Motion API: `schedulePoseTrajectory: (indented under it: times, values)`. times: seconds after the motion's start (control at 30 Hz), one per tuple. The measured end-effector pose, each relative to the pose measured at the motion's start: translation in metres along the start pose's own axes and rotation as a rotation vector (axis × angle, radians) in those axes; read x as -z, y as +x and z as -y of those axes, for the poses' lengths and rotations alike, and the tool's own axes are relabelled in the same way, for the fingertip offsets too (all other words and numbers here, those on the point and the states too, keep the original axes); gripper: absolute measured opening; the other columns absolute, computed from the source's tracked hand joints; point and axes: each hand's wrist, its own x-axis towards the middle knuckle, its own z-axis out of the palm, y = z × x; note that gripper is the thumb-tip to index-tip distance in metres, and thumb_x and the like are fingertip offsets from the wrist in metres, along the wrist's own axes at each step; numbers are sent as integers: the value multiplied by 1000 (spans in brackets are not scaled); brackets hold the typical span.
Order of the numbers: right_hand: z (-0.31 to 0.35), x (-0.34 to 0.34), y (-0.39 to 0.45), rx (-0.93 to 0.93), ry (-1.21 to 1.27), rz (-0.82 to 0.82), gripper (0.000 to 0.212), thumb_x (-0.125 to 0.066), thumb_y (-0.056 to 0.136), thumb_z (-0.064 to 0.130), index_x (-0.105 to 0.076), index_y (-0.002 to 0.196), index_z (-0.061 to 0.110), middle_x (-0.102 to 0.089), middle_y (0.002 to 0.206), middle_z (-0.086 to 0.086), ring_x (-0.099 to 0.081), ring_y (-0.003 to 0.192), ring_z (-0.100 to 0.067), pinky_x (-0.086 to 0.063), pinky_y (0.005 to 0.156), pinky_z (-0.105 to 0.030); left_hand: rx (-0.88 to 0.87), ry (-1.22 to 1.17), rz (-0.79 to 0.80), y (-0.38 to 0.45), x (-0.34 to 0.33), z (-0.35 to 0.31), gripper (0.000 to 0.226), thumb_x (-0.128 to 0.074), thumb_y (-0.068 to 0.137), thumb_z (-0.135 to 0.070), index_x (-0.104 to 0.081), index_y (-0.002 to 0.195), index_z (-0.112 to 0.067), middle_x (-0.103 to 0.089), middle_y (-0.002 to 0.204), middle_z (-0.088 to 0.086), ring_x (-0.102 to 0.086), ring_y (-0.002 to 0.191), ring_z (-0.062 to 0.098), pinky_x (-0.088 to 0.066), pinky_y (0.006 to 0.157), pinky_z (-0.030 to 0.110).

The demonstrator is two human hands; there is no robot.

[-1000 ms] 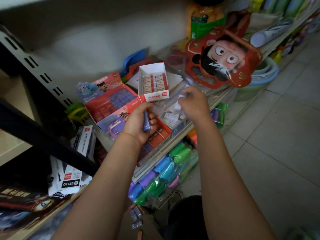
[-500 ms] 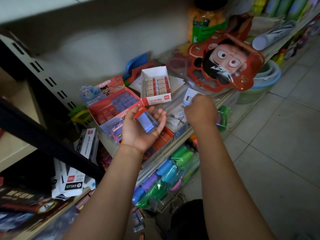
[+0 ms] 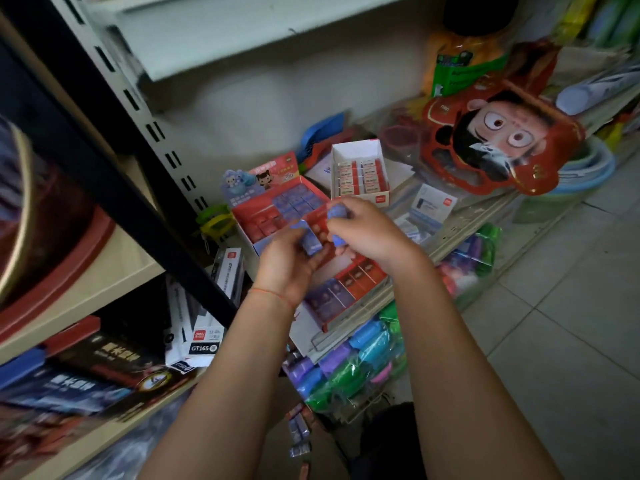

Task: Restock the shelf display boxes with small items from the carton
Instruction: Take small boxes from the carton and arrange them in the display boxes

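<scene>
blue items: small wrapped packs, one in each of my hands, held over the red display box (image 3: 277, 216)
left hand (image 3: 289, 261): palm up, fingers curled round a blue pack (image 3: 309, 239)
right hand (image 3: 363, 230): knuckles up, fingertips pinching another blue pack (image 3: 335, 213), just beside the left
white box (image 3: 360, 174): behind the hands, rows of red-and-white items inside
shelf (image 3: 460, 237): cluttered, cartoon-face pack (image 3: 498, 140) to the right
floor (image 3: 571, 306): pale tiles
</scene>
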Motion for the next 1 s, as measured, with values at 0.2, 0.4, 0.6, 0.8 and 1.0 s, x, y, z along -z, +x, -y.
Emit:
schedulePoseTrajectory:
  times: [0.2,0.4,0.6,0.8,1.0]
  values:
    - [-7,-16,10,-1,-117,-91,29,-69,82,15,-49,103,13,-58,89,-1,-56,76,-12,-41,60,-27,-289,355,-254,-2,17,0,26,-57,94,-2,-56,120,-3,-66,103,11,-66,94,27,-60,75,34]
    - [-2,-32,7,96,-65,-339,11,-69,86,17,-62,82,10,-56,69,6,-48,60,-3,-35,56,-21,-379,523,-304,-6,29,-4,10,-68,86,-14,-63,78,-17,-69,78,8,-68,78,27,-56,83,53]
    - [18,-39,34,132,-79,-372,15,-63,91,10,-61,105,12,-58,83,6,-55,80,-12,-40,73,-24,-328,449,-367,2,29,-12,10,-67,89,-16,-62,81,-16,-65,77,4,-67,78,31,-59,74,48]
    - [34,-27,82,199,-566,-188,15,-60,91,11,-61,103,19,-64,99,0,-62,95,-22,-48,80,-32,-339,465,-427,7,28,-20,27,-70,89,-19,-54,110,-21,-63,96,0,-67,80,25,-48,41,19]
    - [33,-17,87,241,-912,-207,35,-58,89,6,-64,118,23,-47,125,-9,-59,103,-31,-51,85,-38,-391,622,-415,32,14,-33,18,-63,88,-19,-57,104,-25,-66,94,-1,-68,83,27,-57,76,37]
